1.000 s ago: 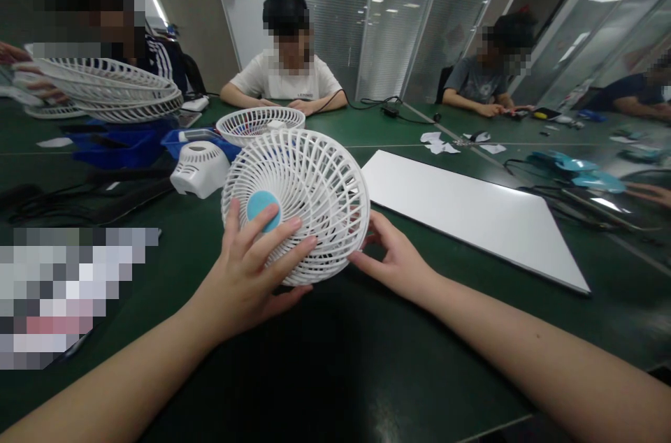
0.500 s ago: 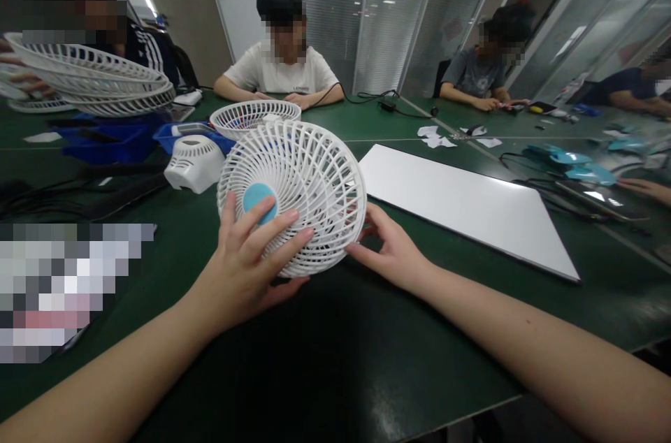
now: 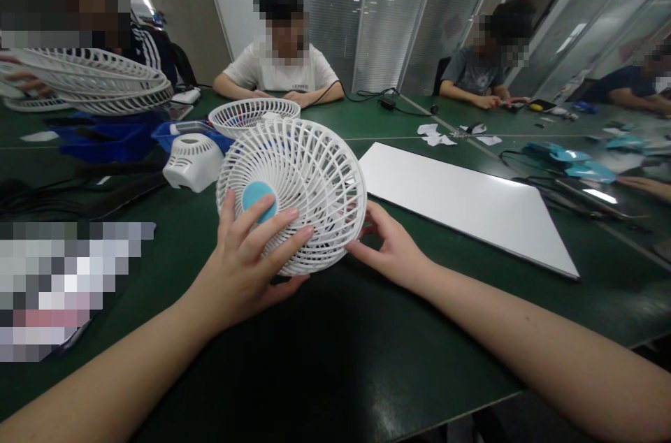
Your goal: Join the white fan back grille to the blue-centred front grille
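A round white fan cage (image 3: 319, 170) with a light blue centre disc is held tilted above the green table, its slatted front towards me. My left hand (image 3: 256, 240) lies across the lower left of its front, fingers spread over the slats and the disc, thumb under the rim. At the right rim, my right hand (image 3: 385, 244) pinches the edge, some of its fingertips hidden behind the cage. Just left of the cage stands a white plastic fan base (image 3: 193, 162) with vent slots. Behind it is another white fan grille (image 3: 254, 114), lying open side up.
A white board (image 3: 461, 209) lies to the right. Blue bins (image 3: 107, 139) and black cables stand at the left, where a co-worker holds stacked white grilles (image 3: 105, 76). Paper scraps (image 3: 435, 135) lie farther back. Other people sit around the table.
Both my hands keep their hold on the fan cage with almost no movement. The co-worker at the left has shifted slightly, and the grilles there sit a little lower.
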Available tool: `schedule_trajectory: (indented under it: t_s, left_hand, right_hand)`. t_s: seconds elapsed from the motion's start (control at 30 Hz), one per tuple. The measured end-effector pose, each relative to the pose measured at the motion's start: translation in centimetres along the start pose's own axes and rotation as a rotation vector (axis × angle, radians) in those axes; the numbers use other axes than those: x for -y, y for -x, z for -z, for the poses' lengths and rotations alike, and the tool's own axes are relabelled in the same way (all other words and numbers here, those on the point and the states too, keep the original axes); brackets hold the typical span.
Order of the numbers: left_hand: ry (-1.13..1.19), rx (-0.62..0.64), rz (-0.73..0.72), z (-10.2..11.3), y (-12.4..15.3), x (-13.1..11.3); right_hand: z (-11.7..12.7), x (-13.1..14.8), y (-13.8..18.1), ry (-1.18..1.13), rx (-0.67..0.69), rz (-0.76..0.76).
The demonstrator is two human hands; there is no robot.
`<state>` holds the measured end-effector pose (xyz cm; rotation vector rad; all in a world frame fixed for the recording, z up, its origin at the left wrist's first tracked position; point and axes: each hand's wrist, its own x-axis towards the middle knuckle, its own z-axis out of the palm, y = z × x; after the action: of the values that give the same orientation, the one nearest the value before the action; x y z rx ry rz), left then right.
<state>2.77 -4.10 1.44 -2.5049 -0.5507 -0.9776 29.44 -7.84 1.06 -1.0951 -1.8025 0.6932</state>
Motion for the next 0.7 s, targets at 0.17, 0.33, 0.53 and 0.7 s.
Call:
schedule_trajectory:
  t_s: [0.17,0.33,0.53,0.7]
  left_hand:
    - [0.009,0.003,0.015,0.12,-0.08,-0.08]
    - [-0.005,0.01,0.011,0.22,-0.11,-0.12]
    - [-0.021,-0.017,-0.02,0.04,-0.09,0.12]
    - [-0.028,-0.007,-0.026,-0.06,-0.03,0.27]
  right_hand:
    - [0.02,-0.01,-0.03,0.009,-0.002,0.009]
    - [0.12,0.06,-0.03,0.007,0.002,0.007]
    - [0.09,-0.12,0.05,-0.024,-0.001,0.013]
    - [0.12,-0.02,-0.02,-0.045,0.02,0.011]
